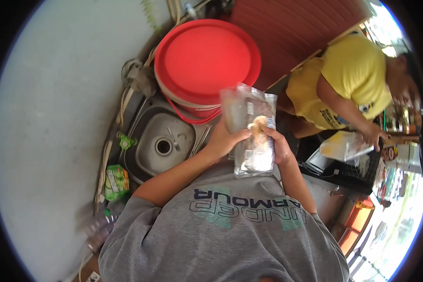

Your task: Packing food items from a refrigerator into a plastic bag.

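Both hands grip a shiny foil pouch (255,151) with a printed front, held upright before my chest. My left hand (224,139) has its thumb laid across the pouch's left side. From the right, my right hand (280,146) pinches it with the thumb on the front. A second, blurred pale packet (231,105) shows at the left of the foil pouch, above my left hand; how it is held is partly hidden. Glare washes out the pouch's lower front.
A lidded red bucket (208,61) stands beyond my hands, beside a steel sink (151,148). A green pouch (117,182) lies by the wall. At right, a person in yellow (352,77) holds a clear plastic container (343,146) over a black surface (366,181).
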{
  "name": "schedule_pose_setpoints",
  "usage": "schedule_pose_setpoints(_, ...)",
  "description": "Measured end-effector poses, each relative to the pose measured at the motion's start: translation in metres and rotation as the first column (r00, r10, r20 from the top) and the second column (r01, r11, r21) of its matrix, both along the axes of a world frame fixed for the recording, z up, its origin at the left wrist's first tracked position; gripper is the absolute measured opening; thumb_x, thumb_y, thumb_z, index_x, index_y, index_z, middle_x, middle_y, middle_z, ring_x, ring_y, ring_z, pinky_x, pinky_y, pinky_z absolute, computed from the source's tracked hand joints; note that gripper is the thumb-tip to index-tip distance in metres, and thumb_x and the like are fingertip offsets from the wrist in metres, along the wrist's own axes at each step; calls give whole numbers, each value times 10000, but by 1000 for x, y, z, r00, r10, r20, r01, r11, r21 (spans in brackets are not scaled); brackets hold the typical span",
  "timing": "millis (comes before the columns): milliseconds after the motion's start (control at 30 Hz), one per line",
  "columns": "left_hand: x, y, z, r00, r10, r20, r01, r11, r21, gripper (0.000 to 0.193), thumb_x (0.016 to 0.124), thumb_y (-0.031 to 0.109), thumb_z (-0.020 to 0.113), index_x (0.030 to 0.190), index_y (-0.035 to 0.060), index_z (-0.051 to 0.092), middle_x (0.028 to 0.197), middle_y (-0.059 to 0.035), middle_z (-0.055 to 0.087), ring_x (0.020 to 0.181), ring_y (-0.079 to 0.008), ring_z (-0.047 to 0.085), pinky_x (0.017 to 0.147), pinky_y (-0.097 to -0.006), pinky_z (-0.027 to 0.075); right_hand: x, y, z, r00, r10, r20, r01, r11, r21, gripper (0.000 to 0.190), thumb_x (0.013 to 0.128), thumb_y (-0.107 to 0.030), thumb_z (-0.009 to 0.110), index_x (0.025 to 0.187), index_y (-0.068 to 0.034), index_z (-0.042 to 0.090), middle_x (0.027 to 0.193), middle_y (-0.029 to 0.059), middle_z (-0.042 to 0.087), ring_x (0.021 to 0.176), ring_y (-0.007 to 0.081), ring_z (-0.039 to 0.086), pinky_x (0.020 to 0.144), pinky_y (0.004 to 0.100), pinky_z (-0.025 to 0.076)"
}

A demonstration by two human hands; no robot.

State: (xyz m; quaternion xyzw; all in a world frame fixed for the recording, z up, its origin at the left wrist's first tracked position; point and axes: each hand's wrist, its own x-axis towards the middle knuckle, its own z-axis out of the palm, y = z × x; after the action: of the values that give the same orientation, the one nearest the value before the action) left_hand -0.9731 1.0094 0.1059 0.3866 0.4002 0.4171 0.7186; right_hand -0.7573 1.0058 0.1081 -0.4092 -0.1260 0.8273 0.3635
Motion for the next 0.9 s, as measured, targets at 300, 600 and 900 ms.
schedule_pose_setpoints(300, -21, 10, -14, 976, 137, 170, -101, 973, -206, 643, 836, 188, 834, 1352, -7, 503, 1222, -137, 654, 1096, -226, 663, 941, -381, 541, -25, 24, -10, 979, 95, 178, -124, 979, 159, 431, 950, -237, 703, 1264, 43, 609, 1132, 126, 708, 990, 211, 715, 890, 351, 584)
schedule_pose_setpoints(600, -20, 11, -3, 930, 276, 242, -202, 936, -289, 427, 962, 129, 608, 1345, -31, 507, 1249, -138, 636, 1098, -228, 648, 958, -374, 529, -13, 53, 8, 982, 159, 100, -171, 977, 126, 456, 947, -246, 718, 1252, 77, 619, 1136, 152, 722, 969, 220, 731, 868, 351, 602)
schedule_pose_setpoints(900, 12, 55, 28, 970, 238, 42, -235, 970, -52, 416, 917, 7, 654, 1306, -45, 516, 1230, -144, 644, 1067, -224, 660, 941, -356, 528, 35, 91, 24, 996, 82, 19, -84, 979, 186, 453, 921, -219, 746, 1239, 81, 625, 1138, 169, 726, 944, 229, 745, 829, 369, 619)
